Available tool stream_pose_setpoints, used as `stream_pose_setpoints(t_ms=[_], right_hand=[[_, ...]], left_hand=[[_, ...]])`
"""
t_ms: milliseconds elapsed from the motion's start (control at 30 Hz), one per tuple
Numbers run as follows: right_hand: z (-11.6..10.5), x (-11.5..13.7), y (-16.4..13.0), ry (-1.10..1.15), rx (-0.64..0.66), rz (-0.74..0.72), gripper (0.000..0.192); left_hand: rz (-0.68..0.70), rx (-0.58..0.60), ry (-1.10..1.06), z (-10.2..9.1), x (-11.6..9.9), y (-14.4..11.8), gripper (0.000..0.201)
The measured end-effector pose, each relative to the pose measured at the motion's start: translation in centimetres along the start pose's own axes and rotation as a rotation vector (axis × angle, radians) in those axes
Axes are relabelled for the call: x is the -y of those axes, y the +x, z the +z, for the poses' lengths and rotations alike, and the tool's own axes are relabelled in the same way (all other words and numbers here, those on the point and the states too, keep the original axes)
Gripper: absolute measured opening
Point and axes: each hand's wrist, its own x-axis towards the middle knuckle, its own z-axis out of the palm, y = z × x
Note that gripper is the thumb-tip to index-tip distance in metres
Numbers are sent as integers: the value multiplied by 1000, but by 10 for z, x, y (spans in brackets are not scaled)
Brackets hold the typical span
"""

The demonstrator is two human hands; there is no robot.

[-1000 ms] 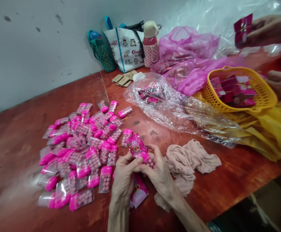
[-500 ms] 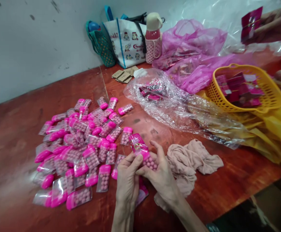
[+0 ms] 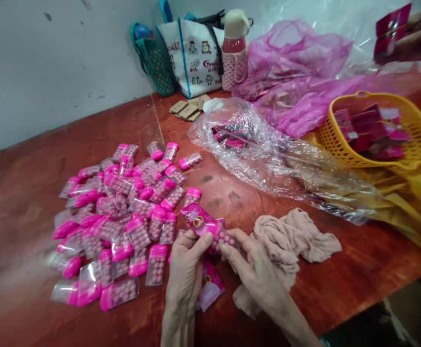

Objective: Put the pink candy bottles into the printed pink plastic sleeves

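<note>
Candy case [image 3: 220, 237] (pink-sleeved) — both hands [image 3: 186, 266]

Packing workshop (candy packs [image 3: 123, 217] heaped on table [image 3: 33, 193])

- The table [image 3: 340, 270] is shiny red-brown.
- The little packs [image 3: 123, 217] on the left are see-through, with bright pink caps and pale pink balls inside.
- The wrapper [image 3: 197, 220] near the middle is hot pink with a round picture on it.
- The cloth [image 3: 290, 241] on the right is a soft pinkish tan.
- The basket [image 3: 344, 149] far right is yellow with small holes.
- The far bag [image 3: 192, 53] is white with blue edges and small cartoon pictures.
- The bottle [image 3: 234, 48] beside it is pink with a cream top.
- The wall [image 3: 51, 72] is pale grey with dark spots.
</note>
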Motion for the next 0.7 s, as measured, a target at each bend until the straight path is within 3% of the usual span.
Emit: stream_pose_setpoints(t_ms=[133, 367, 433, 533, 700], right_hand=[[6, -1, -3, -30, 4, -18, 22], [21, -5, -9, -49, -124, -8, 29], [22, -4, -9, -39, -138, 8, 29], [14, 3, -5, -25, -17, -77, 32], [-2, 23, 1, -173, -36, -195, 23]], left_hand=[[29, 34, -27, 0, 4, 0, 13], [-28, 128, 21, -3, 8, 0, 12], [-61, 62, 50, -2, 6, 0, 15], [-63, -116, 73, 5, 4, -1, 24], [-68, -42, 35, 24, 1, 4, 37]])
